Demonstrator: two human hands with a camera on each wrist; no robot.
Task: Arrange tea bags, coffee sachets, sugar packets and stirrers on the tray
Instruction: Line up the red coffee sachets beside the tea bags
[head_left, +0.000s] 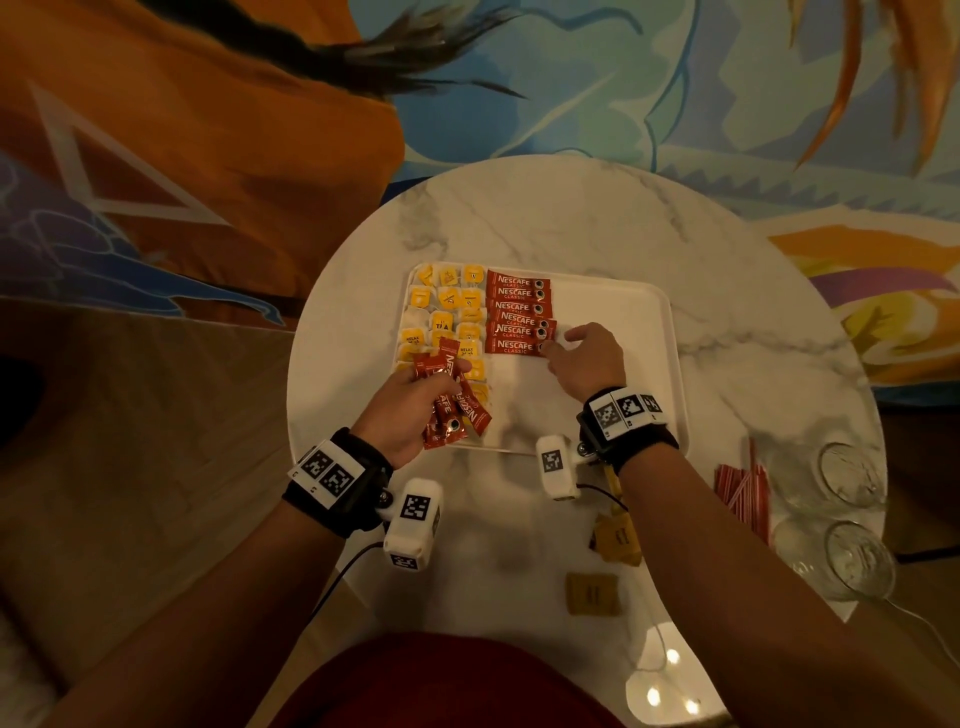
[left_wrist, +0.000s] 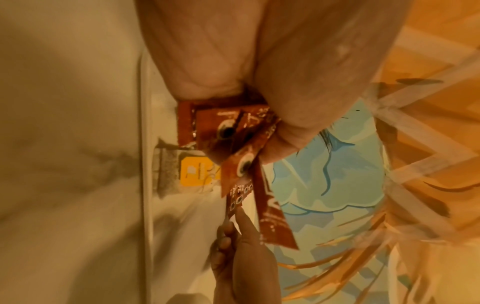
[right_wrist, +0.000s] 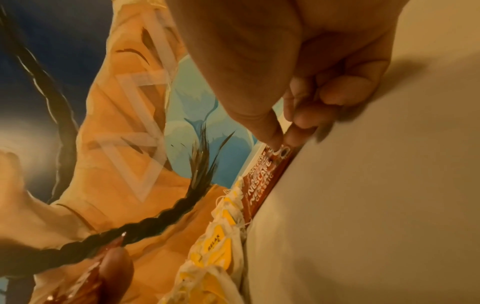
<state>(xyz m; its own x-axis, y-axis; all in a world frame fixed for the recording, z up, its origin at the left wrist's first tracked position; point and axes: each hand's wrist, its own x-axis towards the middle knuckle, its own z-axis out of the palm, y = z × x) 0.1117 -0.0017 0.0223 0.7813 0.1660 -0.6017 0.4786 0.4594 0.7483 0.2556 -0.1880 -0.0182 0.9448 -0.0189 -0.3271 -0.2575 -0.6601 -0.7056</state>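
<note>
A white tray (head_left: 652, 364) lies on a round marble table (head_left: 571, 218). Tea bags (head_left: 441, 322) with yellow tags fill its left part. A column of red Nescafe coffee sachets (head_left: 519, 312) lies beside them. My left hand (head_left: 441, 376) grips a bundle of coffee sachets (head_left: 452, 405) above the tray's near left corner. The left wrist view shows this bundle (left_wrist: 233, 133) fanned out under the fingers. My right hand (head_left: 557, 347) pinches the right end of the nearest laid sachet (head_left: 514, 347). In the right wrist view thumb and forefinger (right_wrist: 298, 131) meet on that sachet (right_wrist: 262, 185).
Red-and-white stirrers (head_left: 740, 488) lie on the table right of the tray. Two brown sugar packets (head_left: 592, 592) (head_left: 618, 538) sit near the table's front edge. Two clear glasses (head_left: 852, 473) (head_left: 857, 561) stand at the right rim. Patterned bedding surrounds the table.
</note>
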